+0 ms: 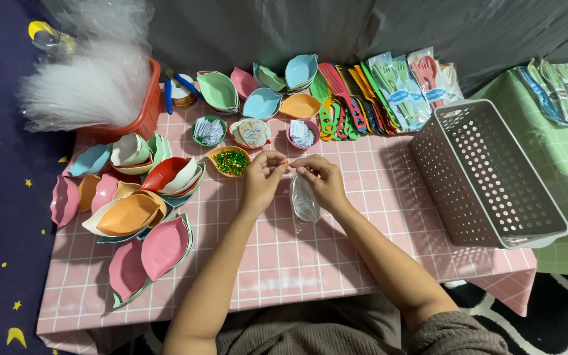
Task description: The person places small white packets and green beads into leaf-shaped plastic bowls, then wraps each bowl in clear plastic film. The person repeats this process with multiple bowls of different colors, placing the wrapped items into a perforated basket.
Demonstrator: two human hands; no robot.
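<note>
Both hands up over the pink checked tabletop [310, 263]. My left hand [261, 179] and right hand [323, 184] pinch the top edge of a small clear plastic bag [304, 200], fingers narrow, closed on it. Bag hangs below my fingertips, just under the right hand. Small bowl of green sequins [231, 161] sits just left of the left hand.

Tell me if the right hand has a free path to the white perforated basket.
Probably yes. The white perforated basket sits just to the side of the right hand, with only bare pink cloth between. But both hands are holding a small clear bag.
</note>
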